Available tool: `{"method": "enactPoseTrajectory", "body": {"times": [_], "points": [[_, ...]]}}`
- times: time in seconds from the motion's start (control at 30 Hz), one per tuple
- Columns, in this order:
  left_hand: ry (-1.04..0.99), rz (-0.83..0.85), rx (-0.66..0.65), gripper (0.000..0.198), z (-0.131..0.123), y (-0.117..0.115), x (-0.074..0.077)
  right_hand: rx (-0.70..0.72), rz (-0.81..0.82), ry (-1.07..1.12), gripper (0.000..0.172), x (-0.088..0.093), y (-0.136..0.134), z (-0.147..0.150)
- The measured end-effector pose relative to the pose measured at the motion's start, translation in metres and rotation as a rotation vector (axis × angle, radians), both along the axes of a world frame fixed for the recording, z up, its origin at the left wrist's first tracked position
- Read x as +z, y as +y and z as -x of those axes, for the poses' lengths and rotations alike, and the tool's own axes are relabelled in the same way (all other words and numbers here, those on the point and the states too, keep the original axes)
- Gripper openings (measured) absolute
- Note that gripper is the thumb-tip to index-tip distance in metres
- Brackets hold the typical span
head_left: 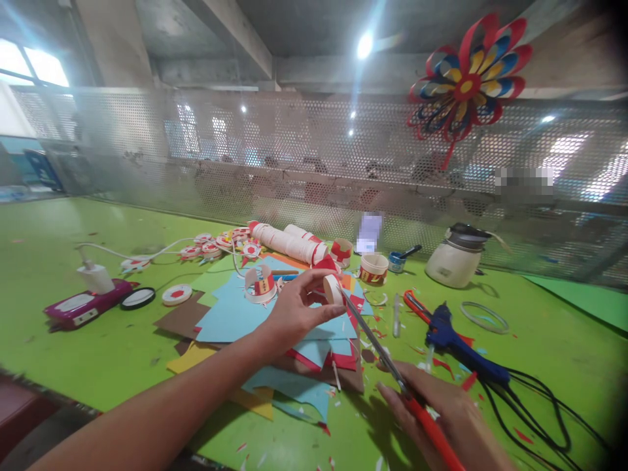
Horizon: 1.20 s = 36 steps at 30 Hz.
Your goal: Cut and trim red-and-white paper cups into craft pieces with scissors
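My left hand [293, 307] pinches a small white paper cup ring [333, 290] between thumb and fingers, with a red piece [324, 264] just behind it. In my right hand [444, 399] is a pair of scissors [375, 343] with orange-red handles. Its blade tips reach the ring's right edge; whether they are cutting into it I cannot tell. Beneath my left hand lies a stack of coloured paper [223, 317], mostly light blue. A cut cup ring [261, 288] rests on the stack, left of my fingers.
A blue glue gun [458, 347] with its black cord lies at right, near an orange cutter [416, 304]. Stacked paper cups [287, 242], a jug [455, 255] and a purple power strip [88, 304] stand around. Paper scraps litter the green table [161, 383]. A perforated screen [294, 144] rises behind.
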<state>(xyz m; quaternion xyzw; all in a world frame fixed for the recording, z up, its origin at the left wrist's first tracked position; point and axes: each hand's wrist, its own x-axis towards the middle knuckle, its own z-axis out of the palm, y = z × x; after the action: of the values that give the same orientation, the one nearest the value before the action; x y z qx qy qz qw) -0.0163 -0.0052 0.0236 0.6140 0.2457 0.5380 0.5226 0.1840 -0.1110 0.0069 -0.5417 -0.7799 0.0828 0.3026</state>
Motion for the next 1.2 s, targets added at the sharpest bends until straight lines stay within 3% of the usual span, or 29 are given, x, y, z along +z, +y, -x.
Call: {"method": "enactPoseTrajectory", "body": {"times": [0.2,0.5,0.87,1.03,1.2], "points": [[0.012,-0.102,0.046,0.051,0.0,0.0,-0.003,-0.018,-0.063,-0.002,0.028,-0.008,0.001,-0.005],[0.006,-0.16,-0.005,0.049,0.001,-0.001,-0.002,0.023,-0.048,-0.115,0.027,-0.001,0.0,-0.01],[0.0,-0.118,0.031,0.053,-0.002,-0.004,0.0,0.03,0.022,-0.109,0.031,-0.001,0.0,-0.011],[-0.013,-0.105,0.036,0.053,-0.004,-0.005,-0.001,0.022,-0.006,-0.101,0.031,-0.006,0.0,-0.015],[-0.024,-0.124,0.015,0.05,-0.003,-0.003,-0.003,0.023,-0.037,-0.126,0.028,0.001,0.0,-0.012]]}}
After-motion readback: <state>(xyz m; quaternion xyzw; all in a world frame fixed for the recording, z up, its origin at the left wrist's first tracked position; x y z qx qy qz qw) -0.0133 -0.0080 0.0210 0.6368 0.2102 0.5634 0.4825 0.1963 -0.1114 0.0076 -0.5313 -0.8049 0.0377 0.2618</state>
